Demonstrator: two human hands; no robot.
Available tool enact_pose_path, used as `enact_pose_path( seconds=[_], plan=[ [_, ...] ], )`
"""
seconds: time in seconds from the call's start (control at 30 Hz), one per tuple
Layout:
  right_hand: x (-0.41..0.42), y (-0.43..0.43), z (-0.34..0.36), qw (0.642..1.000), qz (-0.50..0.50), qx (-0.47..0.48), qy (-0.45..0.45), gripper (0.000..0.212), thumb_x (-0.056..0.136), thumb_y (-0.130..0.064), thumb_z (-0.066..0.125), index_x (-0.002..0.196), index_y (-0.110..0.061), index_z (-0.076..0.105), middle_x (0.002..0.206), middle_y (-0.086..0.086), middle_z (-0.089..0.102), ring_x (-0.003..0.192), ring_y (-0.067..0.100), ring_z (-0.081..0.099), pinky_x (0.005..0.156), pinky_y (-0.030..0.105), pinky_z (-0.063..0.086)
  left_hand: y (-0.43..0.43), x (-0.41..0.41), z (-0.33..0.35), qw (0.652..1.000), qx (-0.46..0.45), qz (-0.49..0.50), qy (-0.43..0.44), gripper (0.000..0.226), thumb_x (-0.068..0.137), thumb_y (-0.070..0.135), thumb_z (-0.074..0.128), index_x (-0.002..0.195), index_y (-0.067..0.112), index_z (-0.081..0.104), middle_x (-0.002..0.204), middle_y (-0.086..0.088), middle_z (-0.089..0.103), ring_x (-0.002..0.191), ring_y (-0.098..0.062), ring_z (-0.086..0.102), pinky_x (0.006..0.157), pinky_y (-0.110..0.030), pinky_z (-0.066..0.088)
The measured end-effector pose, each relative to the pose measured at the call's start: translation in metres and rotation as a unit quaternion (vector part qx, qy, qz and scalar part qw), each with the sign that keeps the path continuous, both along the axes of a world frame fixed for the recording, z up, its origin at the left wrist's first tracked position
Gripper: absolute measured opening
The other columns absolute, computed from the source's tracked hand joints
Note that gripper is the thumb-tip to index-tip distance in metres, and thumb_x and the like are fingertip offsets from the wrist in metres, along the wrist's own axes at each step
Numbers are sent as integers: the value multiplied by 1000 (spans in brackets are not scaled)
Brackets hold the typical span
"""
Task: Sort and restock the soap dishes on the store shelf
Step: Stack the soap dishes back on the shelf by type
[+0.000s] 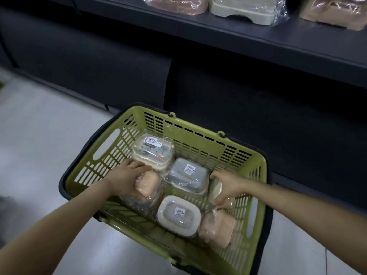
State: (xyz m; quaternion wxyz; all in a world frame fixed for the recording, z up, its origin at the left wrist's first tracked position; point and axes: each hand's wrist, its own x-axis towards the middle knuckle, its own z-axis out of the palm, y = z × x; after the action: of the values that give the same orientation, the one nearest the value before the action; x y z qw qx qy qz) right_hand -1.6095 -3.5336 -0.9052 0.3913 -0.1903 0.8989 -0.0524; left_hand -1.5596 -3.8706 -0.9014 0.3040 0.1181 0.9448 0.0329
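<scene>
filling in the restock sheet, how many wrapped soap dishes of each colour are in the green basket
pink plastic-wrapped soap dishes: 2
grey plastic-wrapped soap dish: 1
cream plastic-wrapped soap dishes: 3, one on edge in the right hand
total: 6 in plain sight; more may lie beneath

1. Dim overall, with uneven exposure. The floor (pixel 49 135) is the brightest area: pale grey with a soft sheen.
2. The shelf (pixel 258 42) and the unit front below it are near black, with detail crushed.
3. Light reads as overhead and diffuse. The left hand (pixel 127 179) and right hand (pixel 228 185) are evenly lit with soft-edged shading.
4. There's specular glare on the plastic wrap of the wrapped dishes (pixel 244 10) on the shelf, the pink dish (pixel 149 187) under the left hand, and the beige dish (pixel 215 188) gripped by the right.
5. The centre of the basket (pixel 198 133) is sharpest. Labels (pixel 180 212) are visible, but the print is too small to read.
6. Wide-angle distortion bows the shelf edge and stretches the forearms at the lower corners. The top edge is soft and smeared.
</scene>
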Motion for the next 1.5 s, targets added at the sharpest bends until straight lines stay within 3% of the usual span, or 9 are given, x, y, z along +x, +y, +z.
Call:
enact_pose_path(
  seconds=[0.13,0.2,0.37,0.6,0.93,1.13,1.27,1.37,1.5],
  plan=[
    [-4,6,21,1000,-3,-22,-2,96,66,-47,84,144,-21,35,146,-2,43,128,17,45,103,32,43,4,3,10,999,5,14,42,144,22,104,23,149,36,24,152,13,29,136,-24,25,108,-37,34],
    [-7,11,38,999,-11,-43,0,91,67,-45,83,142,-23,38,143,-5,46,124,14,48,100,28,44,5,6,16,996,33,46,72,144,21,105,18,147,36,27,150,14,32,135,-24,26,105,-39,37],
    [-8,18,101,995,-1,-101,21,82,71,-38,82,140,-28,40,134,-12,47,109,3,45,81,12,38,21,13,53,981,109,51,151,128,33,104,28,144,39,32,143,17,38,128,-20,30,99,-37,38],
    [15,60,208,970,-31,-232,66,85,66,-37,86,136,-45,39,120,-30,49,107,-11,50,83,4,42,78,7,146,940,222,62,253,115,34,93,58,134,40,37,121,33,37,119,-5,34,98,-32,40],
    [61,207,293,840,-225,-454,195,89,39,-52,86,122,-50,55,112,-16,67,99,0,65,80,14,50,214,-28,253,857,375,103,338,96,34,72,75,120,54,39,121,11,43,107,8,41,96,-25,38],
    [59,296,324,753,-304,-535,234,97,30,-68,86,121,-47,60,94,25,56,79,19,62,67,23,52,288,-71,289,849,373,49,372,88,41,77,72,118,52,37,117,14,51,117,-13,47,97,-39,45],
    [61,352,332,707,-351,-553,265,96,26,-68,88,115,-42,65,86,13,58,70,11,65,57,18,53,345,-96,300,857,375,21,353,99,41,81,68,128,42,41,119,14,50,117,-13,46,95,-35,44],
    [52,388,326,706,-392,-508,299,96,28,-65,88,116,-39,62,59,-10,57,58,0,60,59,13,49,394,-113,302,868,334,-21,366,94,45,84,66,126,40,47,120,13,54,117,-15,47,96,-38,45],
    [29,413,308,709,-415,-484,302,68,53,-28,83,117,-29,61,65,-4,54,62,2,54,73,20,38,451,-120,299,880,241,-36,409,105,45,90,51,134,33,46,131,8,52,120,-22,43,99,-40,40]
  ],
)
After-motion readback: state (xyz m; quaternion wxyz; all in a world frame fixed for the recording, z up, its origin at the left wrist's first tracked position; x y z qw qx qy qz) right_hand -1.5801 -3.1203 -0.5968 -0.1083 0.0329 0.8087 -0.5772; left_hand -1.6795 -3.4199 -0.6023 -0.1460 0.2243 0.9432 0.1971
